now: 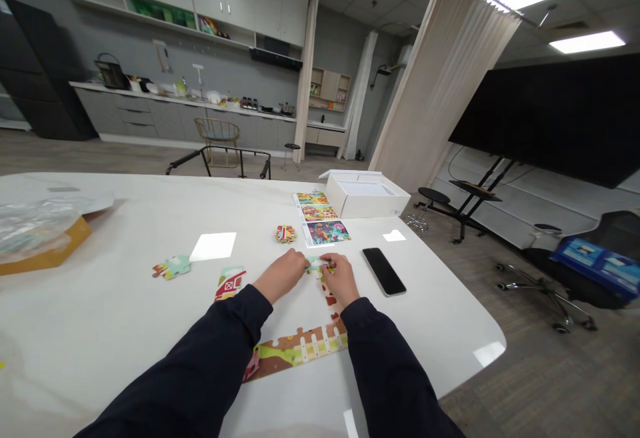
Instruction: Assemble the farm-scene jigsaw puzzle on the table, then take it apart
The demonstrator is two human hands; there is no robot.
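Note:
My left hand (283, 274) is closed with its fingertips on the left end of a light blue puzzle piece (314, 263). On the right side of that piece, my right hand (341, 279) pinches its edge, over the top of a joined puzzle strip. The strip's right side (330, 299) runs down to a bottom row (300, 350) with a white fence pattern. A red barn piece (230, 283) lies left of my left hand, partly hidden by my sleeve. Farther left are loose light blue pieces (173, 267). A small pile of pieces (285, 234) sits beyond my hands.
A printed picture sheet (326, 231) lies by an open white box (367, 195) at the far side. A black phone (384, 271) rests right of my right hand. Plastic packaging (43, 225) is on the left. The white table's rounded corner (493, 341) is at right.

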